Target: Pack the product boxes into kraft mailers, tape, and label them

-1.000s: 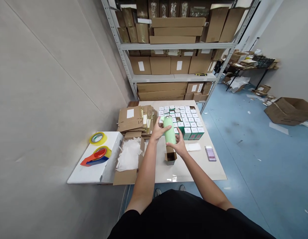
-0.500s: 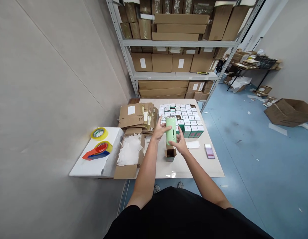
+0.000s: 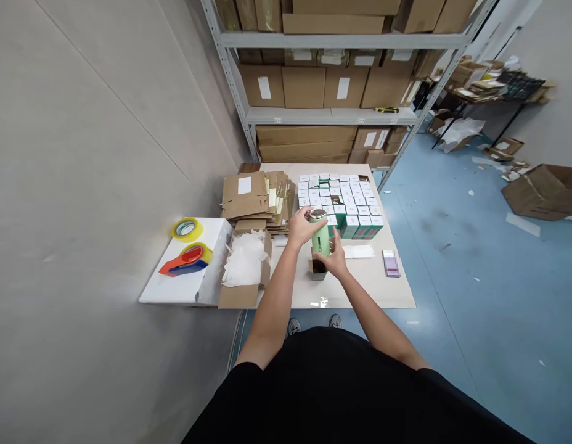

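Observation:
A light green insulated bottle [image 3: 320, 238] with a shiny metal lid is held upright, slightly tilted, between my two hands. My left hand [image 3: 303, 226] is closed on its upper part, just below the lid. Around its lower part my right hand [image 3: 333, 254] grips from the right, thumb across the front. Directly under the bottle stands a small open box [image 3: 318, 276], its opening partly covered by the bottle and my right hand. Behind my hands are rows of small white-topped green boxes [image 3: 360, 221], a few with open tops.
Flattened cardboard [image 3: 244, 194] is stacked on the table's left. Nearer, an open carton [image 3: 240, 297] holds white padding. A tape dispenser [image 3: 187, 262] and a tape roll [image 3: 187, 229] lie on a white block [image 3: 159, 290]. A white slip [image 3: 359, 251] lies right of my hands. Shelving [image 3: 332, 116] stands behind.
My left hand has shifted up the bottle towards its lid. The bottle now stands more upright, its metal lid showing, its base over the small box. The view has tilted downward.

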{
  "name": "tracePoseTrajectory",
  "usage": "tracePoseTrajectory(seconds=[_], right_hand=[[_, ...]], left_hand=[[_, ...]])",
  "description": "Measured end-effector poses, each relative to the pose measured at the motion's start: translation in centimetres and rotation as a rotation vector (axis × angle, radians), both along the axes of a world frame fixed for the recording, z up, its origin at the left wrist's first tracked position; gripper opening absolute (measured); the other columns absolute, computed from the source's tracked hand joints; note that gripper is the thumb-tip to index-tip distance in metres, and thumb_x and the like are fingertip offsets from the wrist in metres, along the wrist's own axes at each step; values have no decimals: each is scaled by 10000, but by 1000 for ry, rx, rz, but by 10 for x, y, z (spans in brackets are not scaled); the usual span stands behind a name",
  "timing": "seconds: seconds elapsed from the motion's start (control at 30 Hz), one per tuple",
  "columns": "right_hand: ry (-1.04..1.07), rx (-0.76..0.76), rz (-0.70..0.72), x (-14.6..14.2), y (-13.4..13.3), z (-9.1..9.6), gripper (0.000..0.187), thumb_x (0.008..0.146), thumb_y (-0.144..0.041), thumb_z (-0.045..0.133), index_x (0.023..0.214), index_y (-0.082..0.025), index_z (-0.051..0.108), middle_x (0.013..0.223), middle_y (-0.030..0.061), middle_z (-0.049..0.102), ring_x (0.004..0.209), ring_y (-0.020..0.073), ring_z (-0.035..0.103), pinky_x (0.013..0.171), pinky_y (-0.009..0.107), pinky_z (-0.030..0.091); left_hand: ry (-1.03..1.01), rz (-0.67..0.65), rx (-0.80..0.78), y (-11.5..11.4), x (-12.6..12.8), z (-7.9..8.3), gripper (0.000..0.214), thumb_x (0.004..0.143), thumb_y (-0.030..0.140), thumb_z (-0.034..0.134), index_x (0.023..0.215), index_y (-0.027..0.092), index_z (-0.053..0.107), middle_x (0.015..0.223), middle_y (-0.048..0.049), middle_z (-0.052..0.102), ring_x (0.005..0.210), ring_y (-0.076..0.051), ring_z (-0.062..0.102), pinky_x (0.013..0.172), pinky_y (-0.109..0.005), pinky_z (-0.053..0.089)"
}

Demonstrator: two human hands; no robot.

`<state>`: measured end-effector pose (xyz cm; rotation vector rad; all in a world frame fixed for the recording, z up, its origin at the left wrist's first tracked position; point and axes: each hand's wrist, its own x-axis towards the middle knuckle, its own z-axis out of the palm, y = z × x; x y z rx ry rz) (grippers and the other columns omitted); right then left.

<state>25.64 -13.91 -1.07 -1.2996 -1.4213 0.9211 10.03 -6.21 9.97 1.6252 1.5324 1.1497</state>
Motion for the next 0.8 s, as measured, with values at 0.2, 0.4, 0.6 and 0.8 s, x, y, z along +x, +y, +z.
tracePoseTrajectory(seconds=[0.2, 0.4, 0.6, 0.8], right_hand=[[29, -257, -57, 40, -9, -82, 800, 767, -404, 727, 1520, -286, 484, 1456, 135, 603, 1299, 327, 608, 1020, 486, 531], [-162, -590, -222, 33, -6, -147, 308, 746, -432, 742, 941, -194, 732, 982, 95, 775, 938, 271, 728, 800, 331, 553], [-175, -606, -243, 20, 1, -166, 324, 838, -488, 643, 647, -237, 567, 603, 35, 655, 676, 208, 657, 614, 271, 467], [-96, -592, -280, 18, 4, -173, 360, 822, -517, 617, 603, -252, 514, 527, 8, 588, 577, 185, 596, 548, 259, 422]], left_hand=[[5, -44, -90, -9, -8, -49, 702, 687, 356, 885, 1335, 193, 670, 1183, -99, 720, 1037, -255, 690, 946, -375, 545], [188, -126, -156, -27, -1, -95, 671, 660, 260, 852, 1307, 208, 681, 1229, -88, 679, 1112, -280, 663, 1018, -383, 529], [276, -215, -190, -44, 3, -133, 639, 671, 250, 832, 1290, 230, 679, 1240, -75, 652, 1090, -263, 669, 992, -349, 539], [329, -306, -195, -55, 6, -164, 719, 655, 244, 838, 1341, 248, 623, 1247, -69, 656, 1114, -267, 648, 980, -357, 536]])
